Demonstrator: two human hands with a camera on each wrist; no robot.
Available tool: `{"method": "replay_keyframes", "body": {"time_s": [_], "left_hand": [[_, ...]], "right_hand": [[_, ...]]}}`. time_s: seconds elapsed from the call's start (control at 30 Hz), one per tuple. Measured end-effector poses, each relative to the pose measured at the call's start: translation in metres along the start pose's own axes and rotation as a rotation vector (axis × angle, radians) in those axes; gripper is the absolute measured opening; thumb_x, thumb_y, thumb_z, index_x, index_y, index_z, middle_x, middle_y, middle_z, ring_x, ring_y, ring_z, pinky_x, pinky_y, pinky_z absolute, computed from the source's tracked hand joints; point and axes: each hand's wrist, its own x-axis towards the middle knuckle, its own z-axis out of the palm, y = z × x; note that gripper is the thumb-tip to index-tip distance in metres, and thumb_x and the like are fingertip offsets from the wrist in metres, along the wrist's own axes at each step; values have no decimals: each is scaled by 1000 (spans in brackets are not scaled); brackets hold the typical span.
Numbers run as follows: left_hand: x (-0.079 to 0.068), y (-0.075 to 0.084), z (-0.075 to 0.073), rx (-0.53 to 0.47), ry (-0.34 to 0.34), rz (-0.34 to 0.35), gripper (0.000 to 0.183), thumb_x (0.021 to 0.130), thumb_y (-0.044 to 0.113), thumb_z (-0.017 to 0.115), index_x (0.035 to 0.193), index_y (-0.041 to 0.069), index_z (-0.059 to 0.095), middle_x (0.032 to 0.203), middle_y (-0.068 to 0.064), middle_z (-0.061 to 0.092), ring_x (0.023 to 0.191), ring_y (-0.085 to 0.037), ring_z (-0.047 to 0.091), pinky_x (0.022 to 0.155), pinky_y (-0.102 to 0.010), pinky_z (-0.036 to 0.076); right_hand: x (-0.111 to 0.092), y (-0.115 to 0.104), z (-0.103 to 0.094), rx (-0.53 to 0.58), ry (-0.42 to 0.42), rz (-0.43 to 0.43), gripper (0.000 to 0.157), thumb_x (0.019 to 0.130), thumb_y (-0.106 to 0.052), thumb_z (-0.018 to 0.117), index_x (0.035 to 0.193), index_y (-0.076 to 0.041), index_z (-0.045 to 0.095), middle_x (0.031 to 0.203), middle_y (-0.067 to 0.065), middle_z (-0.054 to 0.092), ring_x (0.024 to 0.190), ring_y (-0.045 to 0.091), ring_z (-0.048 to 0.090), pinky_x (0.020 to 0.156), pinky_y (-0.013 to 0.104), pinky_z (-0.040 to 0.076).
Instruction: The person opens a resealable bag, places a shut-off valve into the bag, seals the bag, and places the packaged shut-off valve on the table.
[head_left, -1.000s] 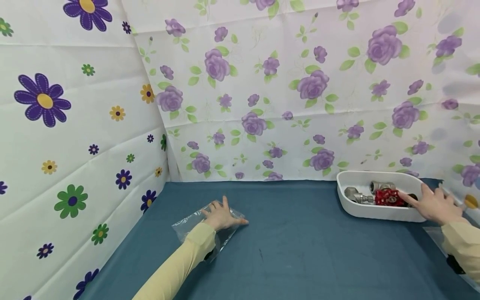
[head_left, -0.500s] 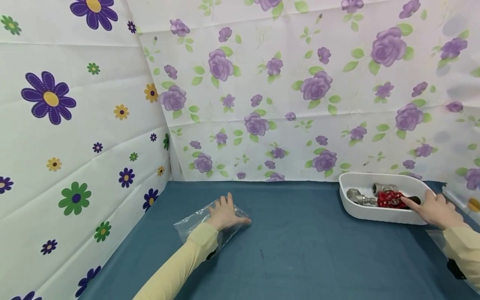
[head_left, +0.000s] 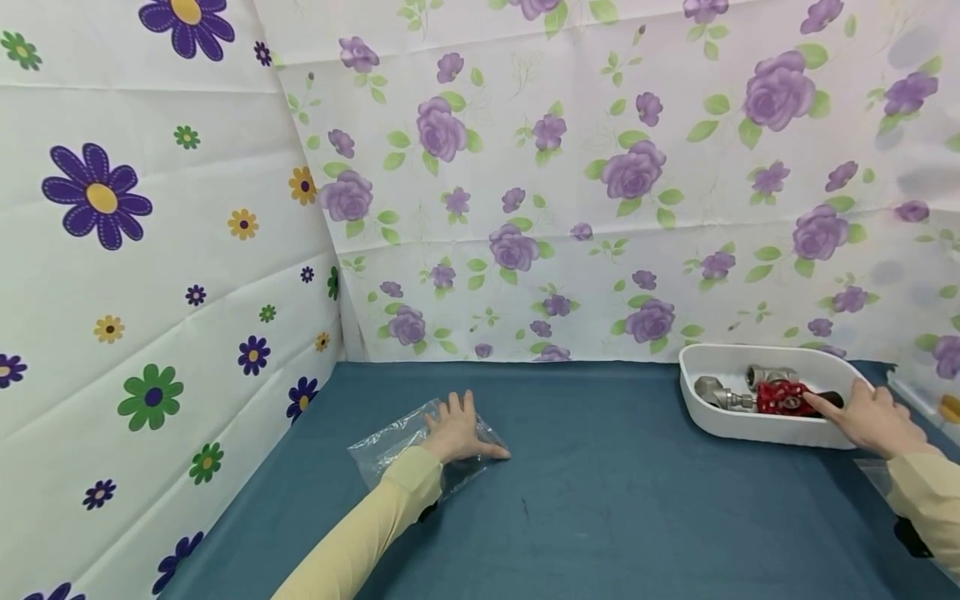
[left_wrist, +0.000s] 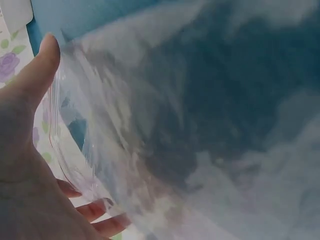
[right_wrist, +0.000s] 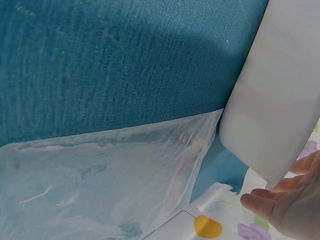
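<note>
With fingers spread, my left hand (head_left: 453, 433) lies over a clear plastic bag (head_left: 378, 446) on the blue cloth. In the left wrist view its thumb and fingers (left_wrist: 112, 225) are at the bag's edge. My right hand (head_left: 877, 421) holds the right end of a white tray (head_left: 750, 427), thumb reaching over the rim and fingers curled outside the end. The tray contains a red valve handwheel (head_left: 780, 398), a metal elbow fitting (head_left: 708, 388), a metal pipe fitting (head_left: 767, 377) and a dark object (head_left: 829, 402), partly hidden.
A second clear plastic sheet or bag (right_wrist: 100, 185) lies under the right forearm, close to the tray. Blue cloth (head_left: 585, 483) covers the table. Flowered sheets (head_left: 525, 167) hang behind and on the left.
My right hand has lowered and its fingers have drawn in at the tray's end. My left hand has slid slightly right over the bag. The view has shifted slightly.
</note>
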Motion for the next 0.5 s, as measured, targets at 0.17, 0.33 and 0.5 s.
{"method": "replay_keyframes", "body": {"time_s": [0.17,0.33,0.5], "left_hand": [[1,-2,2,-22,30,-2,115,61,60,73,143,2,17,138,-25,16,126,-44,15,94,-62,18],[2,-4,1,-32,102,48,100,65,49,75,138,1,25,128,-23,25,115,-40,27,85,-54,32],[4,-6,-2,-112,161,84,94,68,37,77,135,-4,27,121,-23,29,107,-36,31,81,-48,34]], "right_hand": [[2,3,2,-5,5,-9,111,83,-71,26,122,31,6,103,49,16,93,64,24,75,67,27],[3,3,3,-7,10,-7,109,84,-70,25,120,31,9,104,49,16,93,64,23,75,67,27],[3,0,4,-20,38,-33,101,86,-67,28,113,30,20,101,49,18,91,63,24,75,67,27]]}}
